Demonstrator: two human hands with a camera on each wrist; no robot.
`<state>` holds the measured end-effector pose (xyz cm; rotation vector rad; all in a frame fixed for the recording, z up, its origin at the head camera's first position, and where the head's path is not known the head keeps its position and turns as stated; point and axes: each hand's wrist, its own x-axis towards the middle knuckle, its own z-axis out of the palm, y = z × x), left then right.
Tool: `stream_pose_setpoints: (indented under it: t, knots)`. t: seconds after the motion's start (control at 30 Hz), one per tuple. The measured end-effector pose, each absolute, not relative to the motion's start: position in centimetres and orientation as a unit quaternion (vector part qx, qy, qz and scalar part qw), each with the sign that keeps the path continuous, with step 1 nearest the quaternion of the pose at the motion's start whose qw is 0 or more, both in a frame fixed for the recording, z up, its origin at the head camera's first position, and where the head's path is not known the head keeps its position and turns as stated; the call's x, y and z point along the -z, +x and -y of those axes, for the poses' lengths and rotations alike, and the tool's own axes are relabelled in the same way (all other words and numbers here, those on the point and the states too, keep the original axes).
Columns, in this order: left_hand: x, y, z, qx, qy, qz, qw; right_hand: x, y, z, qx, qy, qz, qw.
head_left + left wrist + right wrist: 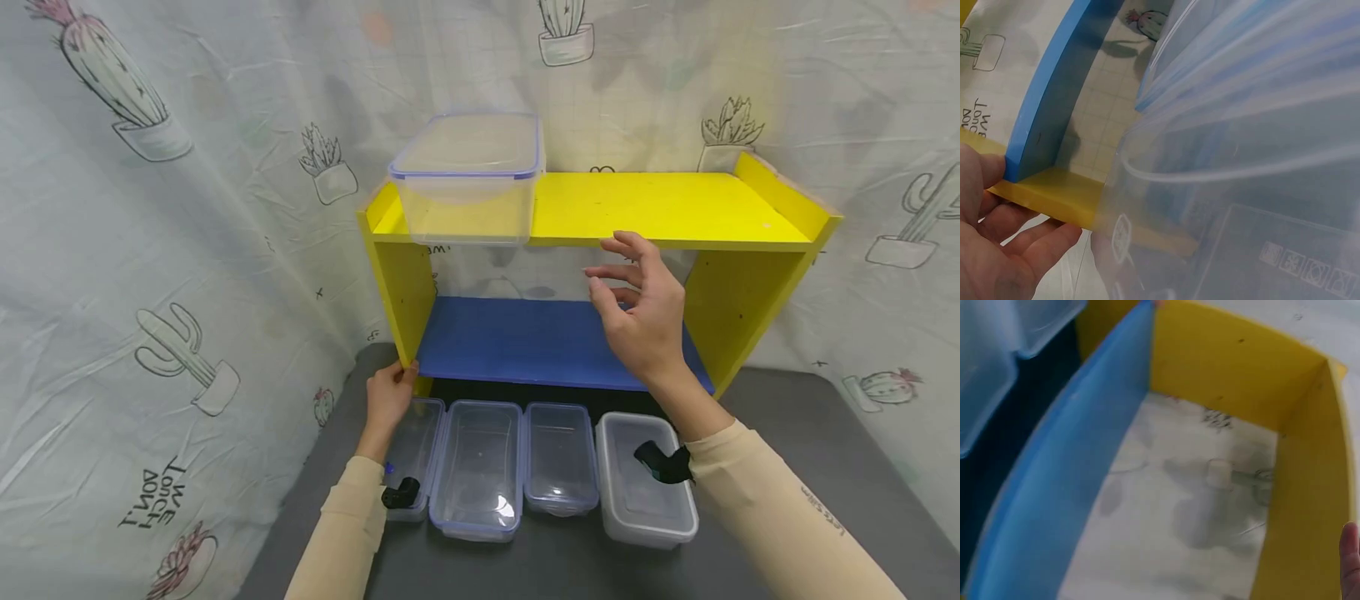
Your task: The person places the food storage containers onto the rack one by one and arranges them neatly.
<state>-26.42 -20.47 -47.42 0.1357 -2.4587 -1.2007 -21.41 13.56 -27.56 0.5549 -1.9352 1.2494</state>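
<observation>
The left hand (390, 396) grips the left side panel (402, 304) of the yellow shelf unit (622, 243), beside the blue lower board (517, 342). The right hand (647, 312) (fingers loosely bent, holding nothing) is raised in front of the unit. The shelf unit stands on the desk (555, 567), behind four plastic containers (477, 467). A large lidded container (468, 192) rests on the top board (667, 200), left end.
</observation>
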Motion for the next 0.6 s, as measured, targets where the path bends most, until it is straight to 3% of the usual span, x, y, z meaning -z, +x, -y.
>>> stream_pose_setpoints:
  t: [0.6]
  knots:
    - [47.5, -26.3, 20.4, 0.433, 0.044, 0.875, 0.21, 35.3, -20.8, -18.3, -0.427, 0.17, 0.826, 0.327]
